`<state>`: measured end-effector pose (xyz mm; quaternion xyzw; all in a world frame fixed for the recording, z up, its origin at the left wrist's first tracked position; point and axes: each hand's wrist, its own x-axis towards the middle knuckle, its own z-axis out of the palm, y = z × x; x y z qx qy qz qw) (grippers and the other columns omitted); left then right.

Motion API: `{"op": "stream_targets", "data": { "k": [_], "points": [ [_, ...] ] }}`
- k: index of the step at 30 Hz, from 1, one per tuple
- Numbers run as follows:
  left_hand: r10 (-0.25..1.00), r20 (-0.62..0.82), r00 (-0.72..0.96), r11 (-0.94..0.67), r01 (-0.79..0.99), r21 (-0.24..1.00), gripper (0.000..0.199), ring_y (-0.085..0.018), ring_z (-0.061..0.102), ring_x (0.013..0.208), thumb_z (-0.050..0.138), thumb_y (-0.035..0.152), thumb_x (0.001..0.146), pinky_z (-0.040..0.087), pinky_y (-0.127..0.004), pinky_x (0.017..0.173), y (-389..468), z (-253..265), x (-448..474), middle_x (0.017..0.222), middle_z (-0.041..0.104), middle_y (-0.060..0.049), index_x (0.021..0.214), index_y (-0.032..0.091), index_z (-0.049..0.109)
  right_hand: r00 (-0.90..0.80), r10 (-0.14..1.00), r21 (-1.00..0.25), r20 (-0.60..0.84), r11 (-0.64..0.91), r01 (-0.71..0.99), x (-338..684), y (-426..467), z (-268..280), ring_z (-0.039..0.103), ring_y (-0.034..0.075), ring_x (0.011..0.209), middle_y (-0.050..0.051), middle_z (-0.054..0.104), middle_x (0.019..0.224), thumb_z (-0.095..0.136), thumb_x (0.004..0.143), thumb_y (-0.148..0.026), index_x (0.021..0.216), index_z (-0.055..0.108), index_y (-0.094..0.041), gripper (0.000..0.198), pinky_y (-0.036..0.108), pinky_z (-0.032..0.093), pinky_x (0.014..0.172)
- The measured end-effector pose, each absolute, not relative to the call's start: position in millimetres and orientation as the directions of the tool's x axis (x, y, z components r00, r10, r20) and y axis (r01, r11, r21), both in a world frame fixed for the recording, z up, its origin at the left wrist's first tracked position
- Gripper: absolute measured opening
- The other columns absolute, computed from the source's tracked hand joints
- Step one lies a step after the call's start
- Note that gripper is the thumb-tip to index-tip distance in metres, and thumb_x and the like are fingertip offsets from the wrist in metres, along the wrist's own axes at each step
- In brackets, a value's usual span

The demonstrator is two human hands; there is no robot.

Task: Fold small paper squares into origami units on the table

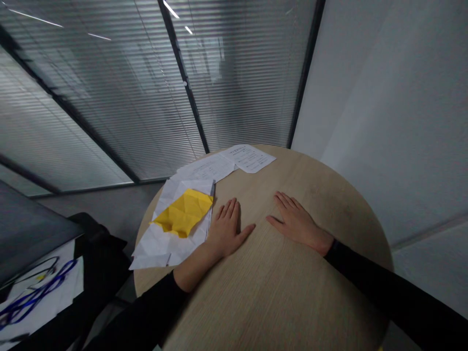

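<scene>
Both of my hands rest palm down on a round wooden table (285, 292). My left hand (227, 229) lies flat with the thumb stretched out, close beside a stack of white paper (146, 251). On that stack is a creased sheet of yellow paper (185, 212), a short way left of my left fingers and apart from them. My right hand (295, 222) is flat too, its thumb spread towards the left hand. Neither hand holds anything. Bare tabletop shows between the two hands.
Printed sheets (252, 158) lie along the table's far edge. Behind stands a glass partition with blinds (241, 87), and a pale wall (395, 107) rises at right. At lower left, blue cables (40, 295) lie on white paper beside a black chair (97, 263).
</scene>
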<state>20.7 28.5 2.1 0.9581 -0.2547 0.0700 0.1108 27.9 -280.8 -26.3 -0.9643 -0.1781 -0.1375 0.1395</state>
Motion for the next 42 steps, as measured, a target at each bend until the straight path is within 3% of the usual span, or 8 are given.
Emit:
{"op": "stream_targets", "data": {
  "k": [11,17,21,24,30,35,38,42],
  "points": [
    [-0.46,0.159,0.873,-0.857,-0.484,0.177,0.103,-0.042,0.033,0.182,0.04,0.084,0.116,0.03,-0.063,0.149,22,12,15,0.192,0.033,-0.029,0.181,0.004,0.041,0.889,0.313,-0.213,0.334,-0.894,0.395,34,-280,-27,0.048,0.045,0.173,0.028,0.052,0.184,0.047,0.117,-0.071,0.178,0.049,-0.009,0.087,0.066,0.038,0.143],
    [-0.531,0.251,0.809,-0.792,-0.58,0.191,0.086,-0.039,0.056,0.169,0.055,0.075,0.114,0.04,-0.061,0.144,29,54,7,0.18,0.059,-0.02,0.176,0.016,0.051,0.875,0.308,-0.265,0.374,-0.868,0.419,39,-286,-28,0.056,0.043,0.168,0.025,0.06,0.178,0.05,0.117,-0.066,0.173,0.057,-0.015,0.076,0.064,0.045,0.139],
    [-0.437,0.351,0.828,-0.851,-0.507,0.138,0.07,-0.038,0.064,0.159,0.055,0.069,0.116,0.047,-0.06,0.138,75,84,18,0.172,0.067,-0.017,0.165,0.02,0.062,0.863,0.301,-0.343,0.407,-0.825,0.449,45,-292,-29,0.063,0.043,0.16,0.023,0.067,0.171,0.051,0.118,-0.062,0.171,0.06,-0.019,0.069,0.068,0.049,0.136],
    [-0.339,0.325,0.883,-0.926,-0.375,0.054,0.082,-0.046,0.061,0.161,0.06,0.075,0.11,0.045,-0.07,0.138,123,84,25,0.173,0.064,-0.024,0.167,0.016,0.059,0.858,0.301,-0.365,0.417,-0.809,0.461,48,-293,-30,0.064,0.044,0.159,0.023,0.068,0.169,0.051,0.118,-0.062,0.17,0.061,-0.019,0.069,0.07,0.05,0.135],
    [-0.281,0.144,0.949,-0.956,-0.289,0.041,0.071,-0.044,0.081,0.133,0.058,0.069,0.108,0.068,-0.061,0.11,169,63,10,0.159,0.076,-0.023,0.16,0.02,0.065,0.866,0.295,-0.381,0.403,-0.806,0.452,51,-293,-33,0.065,0.045,0.158,0.024,0.069,0.168,0.053,0.117,-0.063,0.167,0.065,-0.018,0.068,0.07,0.049,0.135],
    [-0.275,0.118,0.954,-0.961,-0.275,-0.016,0.05,-0.04,0.087,0.115,0.049,0.055,0.116,0.073,-0.054,0.095,155,60,5,0.145,0.084,-0.018,0.14,0.023,0.078,0.854,0.298,-0.37,0.426,-0.804,0.465,52,-294,-33,0.066,0.043,0.157,0.022,0.07,0.167,0.053,0.117,-0.063,0.163,0.068,-0.019,0.065,0.068,0.052,0.134],
    [-0.279,0.145,0.949,-0.959,-0.282,-0.002,0.044,-0.039,0.088,0.114,0.047,0.042,0.118,0.073,-0.056,0.099,142,65,10,0.134,0.088,-0.017,0.135,0.023,0.082,0.851,0.289,-0.383,0.439,-0.797,0.468,51,-293,-32,0.067,0.043,0.156,0.022,0.071,0.166,0.053,0.117,-0.061,0.165,0.066,-0.021,0.064,0.07,0.053,0.133],
    [-0.408,0.288,0.866,-0.901,-0.433,0.025,0.048,-0.037,0.078,0.145,0.05,0.026,0.116,0.066,-0.061,0.122,109,75,19,0.163,0.076,-0.013,0.158,0.024,0.073,0.848,0.266,-0.441,0.459,-0.76,0.477,52,-289,-22,0.067,0.041,0.157,0.019,0.071,0.167,0.053,0.118,-0.059,0.164,0.067,-0.024,0.06,0.069,0.051,0.134]
  ]
}}
